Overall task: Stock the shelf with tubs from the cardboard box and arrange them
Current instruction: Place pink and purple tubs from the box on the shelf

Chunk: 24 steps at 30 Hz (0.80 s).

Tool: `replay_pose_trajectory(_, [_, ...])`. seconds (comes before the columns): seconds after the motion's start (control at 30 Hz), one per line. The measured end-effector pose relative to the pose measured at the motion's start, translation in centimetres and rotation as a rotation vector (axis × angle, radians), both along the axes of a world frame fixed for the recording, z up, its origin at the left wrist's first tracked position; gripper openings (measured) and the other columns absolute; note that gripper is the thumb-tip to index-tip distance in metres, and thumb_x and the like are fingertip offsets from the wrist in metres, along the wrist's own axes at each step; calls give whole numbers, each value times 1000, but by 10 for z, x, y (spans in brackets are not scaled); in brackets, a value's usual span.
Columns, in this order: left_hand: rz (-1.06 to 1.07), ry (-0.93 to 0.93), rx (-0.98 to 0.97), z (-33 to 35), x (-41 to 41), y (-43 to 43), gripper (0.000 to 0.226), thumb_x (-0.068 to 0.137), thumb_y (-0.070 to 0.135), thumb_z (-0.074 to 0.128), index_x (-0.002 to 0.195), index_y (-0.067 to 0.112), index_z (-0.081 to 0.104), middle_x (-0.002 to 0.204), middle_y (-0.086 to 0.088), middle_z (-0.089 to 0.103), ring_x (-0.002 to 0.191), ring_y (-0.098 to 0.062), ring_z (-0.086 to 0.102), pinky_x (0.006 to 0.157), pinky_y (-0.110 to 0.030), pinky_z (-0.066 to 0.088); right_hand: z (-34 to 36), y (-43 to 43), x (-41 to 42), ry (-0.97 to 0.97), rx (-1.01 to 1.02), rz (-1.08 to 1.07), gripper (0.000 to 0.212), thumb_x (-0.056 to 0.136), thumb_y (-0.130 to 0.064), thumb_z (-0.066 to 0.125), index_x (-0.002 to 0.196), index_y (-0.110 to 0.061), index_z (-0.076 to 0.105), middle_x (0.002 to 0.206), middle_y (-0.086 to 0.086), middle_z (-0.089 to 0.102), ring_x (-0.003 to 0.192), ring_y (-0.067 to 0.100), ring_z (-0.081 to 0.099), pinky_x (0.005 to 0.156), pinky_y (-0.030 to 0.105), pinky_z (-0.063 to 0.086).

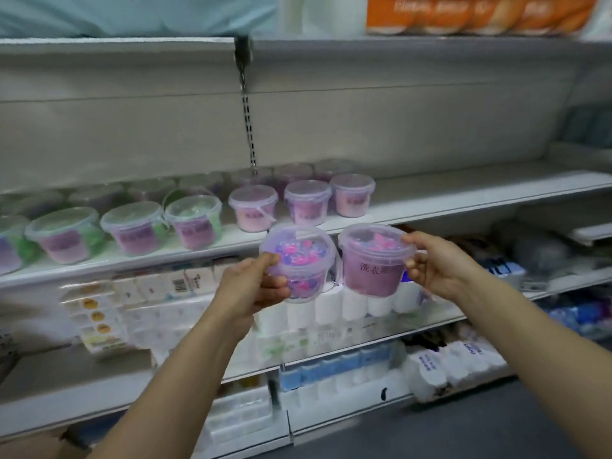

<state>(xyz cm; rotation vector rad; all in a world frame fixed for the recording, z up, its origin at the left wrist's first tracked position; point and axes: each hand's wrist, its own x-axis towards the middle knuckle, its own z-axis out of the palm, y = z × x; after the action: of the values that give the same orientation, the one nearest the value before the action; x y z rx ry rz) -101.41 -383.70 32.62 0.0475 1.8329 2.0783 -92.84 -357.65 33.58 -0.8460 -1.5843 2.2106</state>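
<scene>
The left hand (251, 288) grips a tilted tub (299, 260) of pink and purple beads just below the shelf (463, 192) front edge; the right hand (435, 263) holds an upright tub (371, 268) there, touching the first; on the shelf stand green tubs (132, 228) leftward, pink tubs (308, 202) mid-shelf.

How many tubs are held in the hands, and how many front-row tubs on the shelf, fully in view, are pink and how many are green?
Held tubs: 2
Pink front-row tubs: 3
Green front-row tubs: 3
Total: 8
</scene>
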Motion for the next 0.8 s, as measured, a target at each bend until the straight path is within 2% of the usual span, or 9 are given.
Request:
replay_pose_trajectory(0.07, [-16,34,27,14,-14,22,12,85,22,64,86,11,58,53,-4,62,43,-18,61,66,-31,55,8,24,-9,18,16,-33,14,87,-13,60,76,-8,55,37,0,45,29,7,42,31,14,37])
replay_pose_trajectory(0.17, [-21,77,72,33,-41,51,15,85,23,65,88,10,58,53,-4,63,44,-17,62,75,-37,55,19,58,-28,51,40,-69,9,87,-14,60,85,-8,55,54,5,48,35,9,44,33,16,39])
replay_pose_trajectory(0.3, [-7,96,121,57,-84,83,18,85,23,66,84,10,54,51,-3,63,42,-16,62,62,-34,59,31,101,-64,68,44,-111,14,87,-14,61,97,-5,57,69,9,51,50,13,45,37,19,44])
replay_pose_trajectory(0.47, [26,103,147,72,-136,112,19,86,23,66,80,10,53,50,-3,63,43,-16,62,63,-34,59,34,150,-123,34,60,-214,20,89,-14,60,105,-5,54,70,10,50,44,12,43,35,17,41])
replay_pose_trajectory(0.63, [63,118,156,73,-175,126,20,87,23,66,77,11,53,49,-3,63,42,-15,62,59,-33,59,21,185,-165,-42,72,-243,8,91,-13,59,94,-6,55,73,9,48,52,13,41,34,18,41])
replay_pose_trajectory(0.8, [82,109,148,71,-190,147,20,88,23,63,74,10,55,47,-3,63,40,-13,61,57,-31,58,7,206,-186,-94,63,-221,21,91,-10,59,111,-3,55,74,9,47,54,14,43,37,20,45])
